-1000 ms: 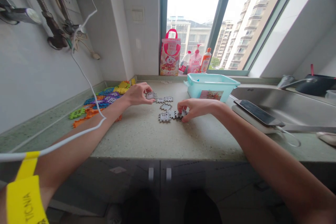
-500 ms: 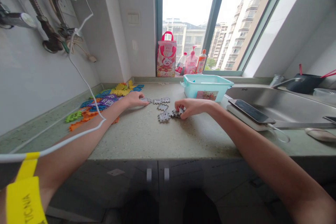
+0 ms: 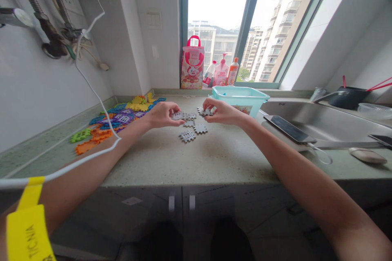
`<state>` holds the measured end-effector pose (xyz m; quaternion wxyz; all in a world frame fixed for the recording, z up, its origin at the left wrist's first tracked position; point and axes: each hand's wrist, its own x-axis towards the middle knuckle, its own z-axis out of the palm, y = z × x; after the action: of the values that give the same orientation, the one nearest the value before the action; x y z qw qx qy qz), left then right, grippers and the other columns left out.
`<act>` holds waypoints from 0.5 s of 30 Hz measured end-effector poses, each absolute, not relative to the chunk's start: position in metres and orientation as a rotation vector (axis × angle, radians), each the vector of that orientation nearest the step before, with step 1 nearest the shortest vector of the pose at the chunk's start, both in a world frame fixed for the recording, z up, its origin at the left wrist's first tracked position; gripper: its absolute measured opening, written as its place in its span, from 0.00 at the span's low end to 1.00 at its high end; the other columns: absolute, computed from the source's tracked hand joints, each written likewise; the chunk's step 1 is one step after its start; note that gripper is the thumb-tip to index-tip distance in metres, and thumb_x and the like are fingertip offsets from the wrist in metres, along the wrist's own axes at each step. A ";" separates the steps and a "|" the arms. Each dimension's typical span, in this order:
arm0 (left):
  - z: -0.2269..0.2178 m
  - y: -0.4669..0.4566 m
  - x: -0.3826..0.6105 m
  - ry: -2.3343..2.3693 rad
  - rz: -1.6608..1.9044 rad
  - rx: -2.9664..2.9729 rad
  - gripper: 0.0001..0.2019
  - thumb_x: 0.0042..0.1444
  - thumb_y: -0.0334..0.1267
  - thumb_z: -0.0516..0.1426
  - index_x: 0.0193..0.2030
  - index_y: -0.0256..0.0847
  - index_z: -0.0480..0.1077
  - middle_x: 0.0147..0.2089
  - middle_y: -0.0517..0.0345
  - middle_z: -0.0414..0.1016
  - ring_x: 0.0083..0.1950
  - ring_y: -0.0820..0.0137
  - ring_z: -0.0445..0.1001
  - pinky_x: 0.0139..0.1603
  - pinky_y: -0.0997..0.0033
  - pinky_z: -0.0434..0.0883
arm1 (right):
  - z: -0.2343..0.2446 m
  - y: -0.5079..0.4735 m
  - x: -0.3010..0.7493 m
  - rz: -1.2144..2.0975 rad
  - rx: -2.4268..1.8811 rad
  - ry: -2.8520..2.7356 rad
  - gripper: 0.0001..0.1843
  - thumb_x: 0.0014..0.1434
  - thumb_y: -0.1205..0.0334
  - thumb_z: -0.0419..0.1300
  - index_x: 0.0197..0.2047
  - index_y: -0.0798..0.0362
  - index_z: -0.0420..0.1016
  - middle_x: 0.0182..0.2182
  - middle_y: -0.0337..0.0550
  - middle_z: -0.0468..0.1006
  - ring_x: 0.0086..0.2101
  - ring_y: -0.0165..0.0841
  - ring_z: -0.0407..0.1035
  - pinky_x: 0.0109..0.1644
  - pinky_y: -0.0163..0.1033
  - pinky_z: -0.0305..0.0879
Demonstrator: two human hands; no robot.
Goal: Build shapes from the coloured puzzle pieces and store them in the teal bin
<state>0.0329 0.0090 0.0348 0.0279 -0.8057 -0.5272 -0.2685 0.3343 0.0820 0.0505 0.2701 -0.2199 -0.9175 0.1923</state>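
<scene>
My left hand point(image 3: 167, 115) is closed on a grey interlocking puzzle tile point(image 3: 177, 116) with a window pattern, thumb below and fingers behind. Across from it, my right hand point(image 3: 218, 111) pinches another grey toothed tile point(image 3: 202, 111), raised a little off the counter. Between and below the hands lie more grey tiles: a plain one point(image 3: 201, 129), a smaller dark-edged one point(image 3: 189, 123), and a window-patterned one point(image 3: 187, 136) nearest me. One more window tile point(image 3: 192, 116) is just right of my left fingertips.
Colourful toothed tiles point(image 3: 122, 118) are piled at the left. A turquoise tub point(image 3: 239, 93) stands behind my right hand, beside the steel sink point(image 3: 288, 110). A phone point(image 3: 289, 129) rests at the sink's edge. A white cable point(image 3: 92, 85) hangs over my left forearm.
My left hand has moved right with a window tile. My right hand has shifted up and away from me with a tile, leaving a plain grey tile on the counter.
</scene>
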 end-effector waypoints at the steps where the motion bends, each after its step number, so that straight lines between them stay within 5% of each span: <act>1: 0.035 0.004 0.042 -1.581 -0.805 -2.558 0.26 0.48 0.61 0.67 0.42 0.40 0.78 0.37 0.54 0.80 0.36 0.65 0.75 0.39 0.66 0.68 | 0.049 0.082 0.334 0.491 -0.577 -2.458 0.16 0.53 0.59 0.66 0.44 0.49 0.71 0.44 0.43 0.77 0.44 0.38 0.69 0.48 0.42 0.66; 7: 0.031 -0.017 0.074 -1.585 -0.363 -2.780 0.23 0.49 0.60 0.67 0.42 0.45 0.78 0.35 0.58 0.79 0.35 0.64 0.75 0.34 0.67 0.63 | 0.035 0.082 0.327 0.482 -0.524 -2.598 0.16 0.54 0.61 0.67 0.45 0.51 0.73 0.42 0.41 0.78 0.41 0.36 0.69 0.47 0.40 0.65; 15: 0.029 -0.013 0.072 -1.681 -0.340 -2.805 0.26 0.50 0.63 0.66 0.45 0.45 0.79 0.34 0.60 0.79 0.35 0.64 0.75 0.34 0.68 0.63 | 0.026 0.078 0.321 0.543 -0.675 -2.806 0.18 0.53 0.59 0.70 0.47 0.51 0.77 0.41 0.40 0.80 0.38 0.36 0.71 0.40 0.36 0.63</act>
<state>0.0716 -0.0131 0.0286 -0.0730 -0.8509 -0.5100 -0.1030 0.3215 0.0776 0.0261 0.1021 -0.2287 -0.9505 0.1840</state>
